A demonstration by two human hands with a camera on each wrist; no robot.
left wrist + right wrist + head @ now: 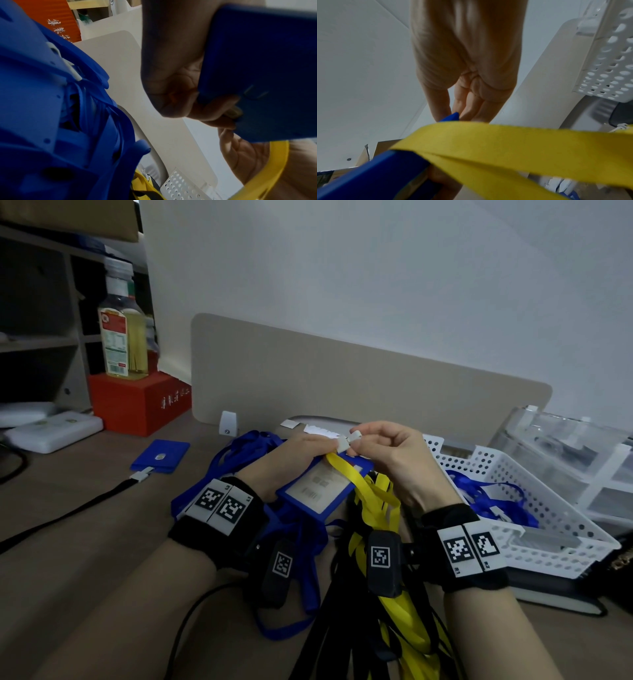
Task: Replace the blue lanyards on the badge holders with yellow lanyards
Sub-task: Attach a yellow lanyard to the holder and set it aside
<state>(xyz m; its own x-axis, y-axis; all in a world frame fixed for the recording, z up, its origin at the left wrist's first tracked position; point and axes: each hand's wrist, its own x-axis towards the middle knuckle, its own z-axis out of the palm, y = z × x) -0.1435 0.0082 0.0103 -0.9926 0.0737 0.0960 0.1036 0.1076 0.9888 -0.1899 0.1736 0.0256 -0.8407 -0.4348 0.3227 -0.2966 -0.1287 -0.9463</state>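
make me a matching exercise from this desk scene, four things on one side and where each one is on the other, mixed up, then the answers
Things:
1. blue badge holder
2. white clip
3. oil bottle
4. spare badge holder

Places:
A. standing on the red box
B. lying flat on the desk, left of the hands
C. held up in the left hand
D. pinched by the fingertips of both hands, the right hand included

Pairs: 1-C, 2-D, 3-A, 4-B

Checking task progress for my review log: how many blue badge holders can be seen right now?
2. One blue badge holder is held in the left hand; another lies on the desk, far left. More may hide under the lanyard pile.
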